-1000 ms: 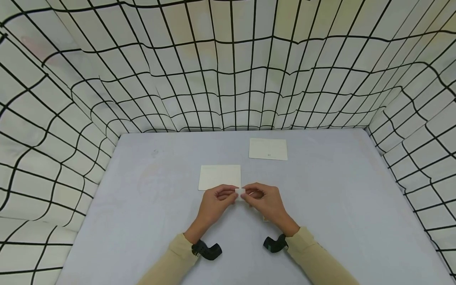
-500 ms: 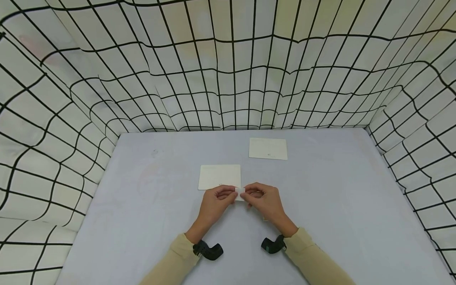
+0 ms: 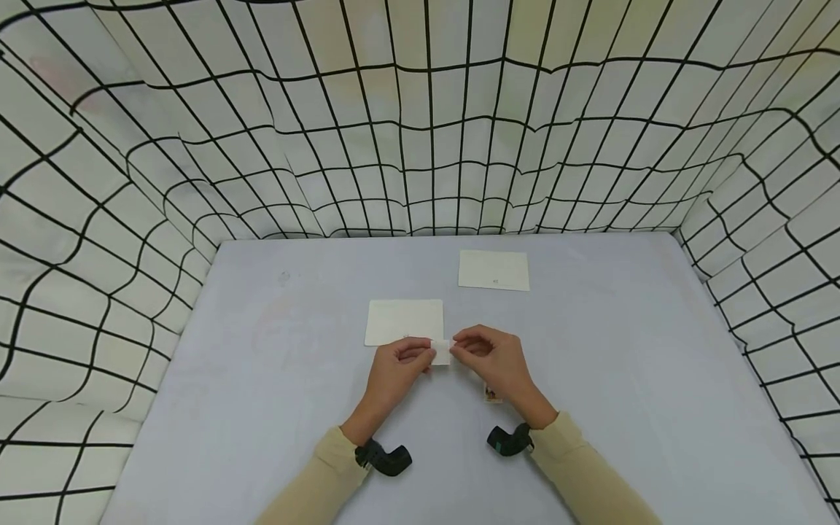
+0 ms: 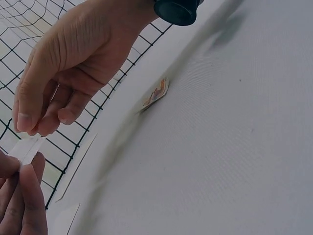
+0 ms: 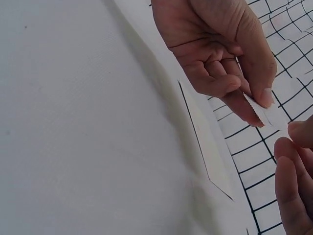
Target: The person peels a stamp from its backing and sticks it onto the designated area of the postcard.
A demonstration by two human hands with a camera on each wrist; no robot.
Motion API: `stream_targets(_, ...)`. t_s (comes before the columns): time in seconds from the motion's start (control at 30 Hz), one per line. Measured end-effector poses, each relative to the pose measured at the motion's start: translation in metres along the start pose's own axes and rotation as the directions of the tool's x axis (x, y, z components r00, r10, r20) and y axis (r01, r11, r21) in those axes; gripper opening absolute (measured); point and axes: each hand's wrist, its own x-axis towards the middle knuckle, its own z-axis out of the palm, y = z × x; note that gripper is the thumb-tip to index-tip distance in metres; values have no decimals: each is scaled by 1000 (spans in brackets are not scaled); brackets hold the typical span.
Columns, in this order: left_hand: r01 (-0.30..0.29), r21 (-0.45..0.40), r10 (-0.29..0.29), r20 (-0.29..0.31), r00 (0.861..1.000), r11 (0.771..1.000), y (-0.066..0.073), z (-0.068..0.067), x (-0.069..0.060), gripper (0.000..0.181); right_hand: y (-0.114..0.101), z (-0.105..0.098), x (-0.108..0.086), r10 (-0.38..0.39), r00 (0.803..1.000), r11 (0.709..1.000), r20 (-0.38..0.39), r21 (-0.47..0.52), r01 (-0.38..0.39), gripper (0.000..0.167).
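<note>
My left hand (image 3: 392,375) pinches a small white stamp (image 3: 440,353) between thumb and fingers, its blank side showing in the head view. Its toothed edge is visible in both wrist views. At the stamp's right edge, the thumb and forefinger of my right hand (image 3: 496,359) come together and appear to pinch its rim. A faint line runs across the stamp (image 5: 268,113) in the right wrist view. Beneath my right wrist, a second stamp (image 3: 491,394) with a coloured picture lies on the table, partly hidden in the head view.
A cream card (image 3: 405,321) lies just beyond my left hand, its near edge partly covered. Another cream card (image 3: 494,270) is farther back to the right. White walls with black netting (image 3: 433,146) stand around the back and sides of the white table (image 3: 275,379).
My right hand has shifted slightly right, from overlapping the stamp to its edge, so more of the stamp shows. More of the picture stamp on the table is uncovered. My left hand keeps its pinch.
</note>
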Motion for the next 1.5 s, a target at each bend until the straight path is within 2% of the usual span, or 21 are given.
stream_targets(0.17, 6, -16, -6, 2, 1000, 1000, 3, 0, -1, 20, -1, -2, 2, -122, 992, 991, 22, -49, 123, 16)
stream_targets(0.3, 14, -23, -14, 5, 1000, 1000, 4, 1, -2, 20, -3, -1, 2, -152, 988, 986, 31, -70, 154, 15)
stream_targets(0.6, 26, -11, -26, 14, 1000, 1000, 2, 1, -2, 22, -2, 1, 3, -124, 992, 988, 38, -87, 127, 13)
stream_targets(0.9, 30, 1, -30, 23, 999, 1000, 2, 1, -3, 21, -1, 2, 3, -132, 991, 987, 35, -84, 135, 11)
stream_targets(1.5, -2, 33, 1, 30, 1000, 999, 2, 4, -4, 21, -1, 2, 2, -111, 992, 988, 62, -100, 117, 8)
